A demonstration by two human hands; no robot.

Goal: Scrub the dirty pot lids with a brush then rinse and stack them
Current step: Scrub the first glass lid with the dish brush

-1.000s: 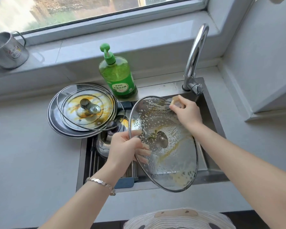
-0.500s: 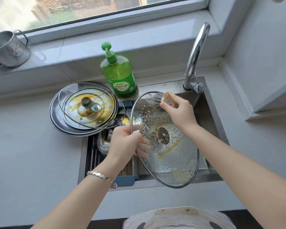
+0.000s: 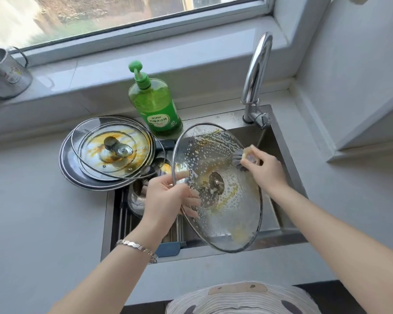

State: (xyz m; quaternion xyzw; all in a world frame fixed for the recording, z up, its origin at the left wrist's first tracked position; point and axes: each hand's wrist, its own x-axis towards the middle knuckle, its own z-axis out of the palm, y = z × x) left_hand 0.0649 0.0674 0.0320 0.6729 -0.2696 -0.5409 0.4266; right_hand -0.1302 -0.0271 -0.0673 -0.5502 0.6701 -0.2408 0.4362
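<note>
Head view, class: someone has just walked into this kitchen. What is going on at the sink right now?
A person scrubs a glass pot lid over the sink. The left hand grips its rim, holding it tilted; the right hand presses a brush against its sudsy upper part. Yellow grime shows on it. Other dirty lids lie stacked on the counter at the sink's edge.

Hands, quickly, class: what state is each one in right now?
Left hand: closed, gripping the lid at its rim.
Right hand: closed, holding the brush against the lid.
</note>
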